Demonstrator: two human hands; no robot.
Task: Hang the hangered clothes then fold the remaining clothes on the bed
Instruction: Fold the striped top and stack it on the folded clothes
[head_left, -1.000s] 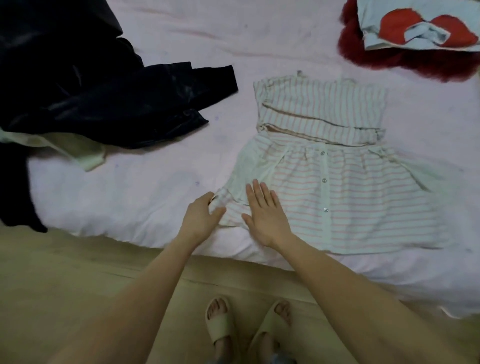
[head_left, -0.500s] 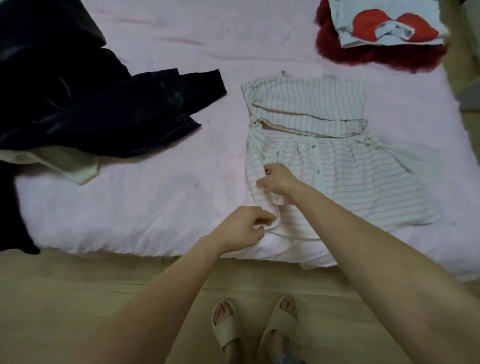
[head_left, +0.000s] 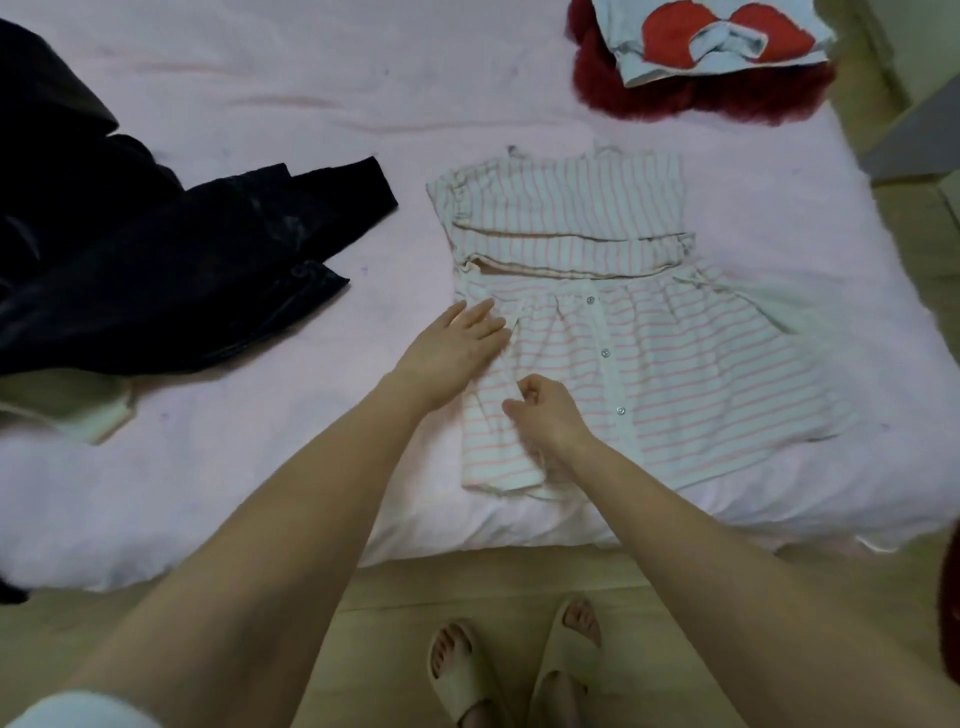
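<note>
Striped cotton dress (head_left: 675, 358): white with pink stripes, spread flat on the pink bed sheet (head_left: 260, 130); its left skirt edge is folded in toward the button line.
Left hand (head_left: 457, 348): fingers straight and together, palm down, pressing on the folded-in left edge of the skirt near the waist seam.
Right hand (head_left: 545, 410): fingers loosely curled, resting on the skirt just right of and nearer than the left hand; whether it pinches the fabric cannot be told.
Buttons: a vertical row just right of the right hand.
Bodice: beyond both hands, vertical stripes, lying flat.
Black garment (head_left: 156, 260): crumpled, well left of the left hand.
Pale garment (head_left: 98, 421): under the black one's near edge.
Folded light-blue top (head_left: 717, 36): far beyond the right hand, on a dark-red fluffy item (head_left: 649, 93).
Slippers (head_left: 519, 670): on the wood floor, below the hands.
</note>
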